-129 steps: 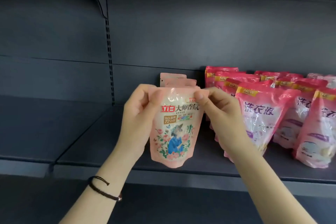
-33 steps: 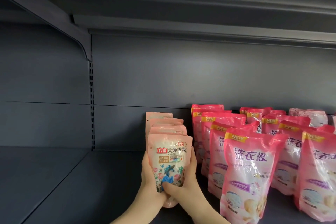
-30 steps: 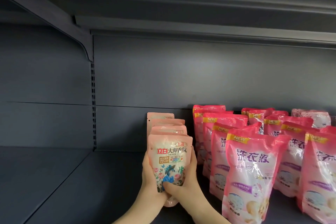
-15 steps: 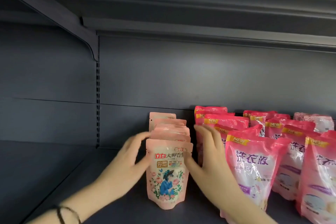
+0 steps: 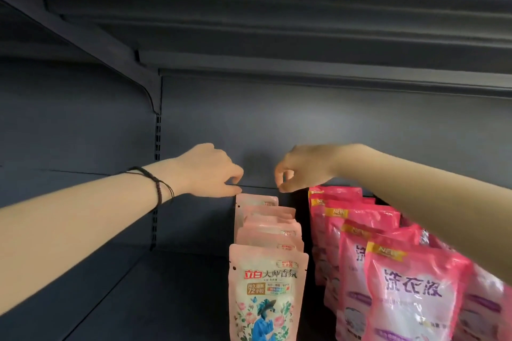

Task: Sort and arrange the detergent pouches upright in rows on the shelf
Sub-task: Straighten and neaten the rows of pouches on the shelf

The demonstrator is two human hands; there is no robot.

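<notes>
fingers of my left hand (image 5: 207, 171) and right hand (image 5: 302, 169) curl at the top corners of the back pouch (image 5: 256, 200); pinching or not, i cannot tell. the pale row (image 5: 268, 279) stands upright on the shelf (image 5: 138, 299) beside the pink rows (image 5: 410, 285); i judge only squaring is left.

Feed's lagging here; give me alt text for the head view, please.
The left hand and right hand reach to the top corners of the rearmost pouch in an upright row of pale pink pouches; contact is unclear. Rows of magenta pouches stand right of it on the dark shelf.
</notes>
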